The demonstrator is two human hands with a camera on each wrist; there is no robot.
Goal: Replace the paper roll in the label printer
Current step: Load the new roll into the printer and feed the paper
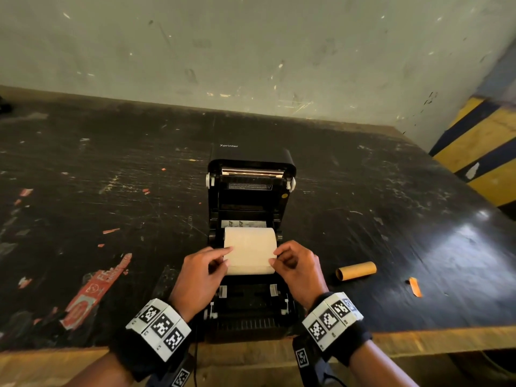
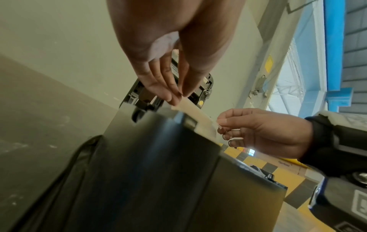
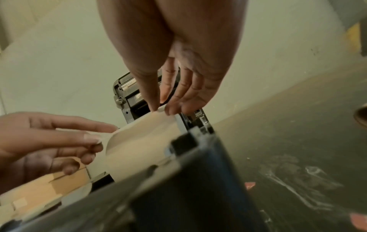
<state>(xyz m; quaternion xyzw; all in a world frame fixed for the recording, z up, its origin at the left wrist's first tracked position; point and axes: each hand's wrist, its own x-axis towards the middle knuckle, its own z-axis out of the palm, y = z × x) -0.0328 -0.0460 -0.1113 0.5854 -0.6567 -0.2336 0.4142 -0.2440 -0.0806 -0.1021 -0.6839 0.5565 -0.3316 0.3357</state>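
Centrally, an Xprinter label printer [image 1: 251, 191] is shown on the scuffed black tabletop [image 1: 111, 177] with its lid raised. A cream paper roll [image 1: 250, 241] is seated in the open bay, and its loose leading sheet [image 3: 139, 141] is drawn toward the front. The left corner of the sheet is pinched between thumb and fingers [image 2: 170, 94] of the left hand [image 1: 199, 275]; the right corner is pinched likewise by the right hand [image 1: 300, 272]. An empty cardboard core [image 1: 356, 270] is seen lying on the tabletop to the right of the printer, well apart from it.
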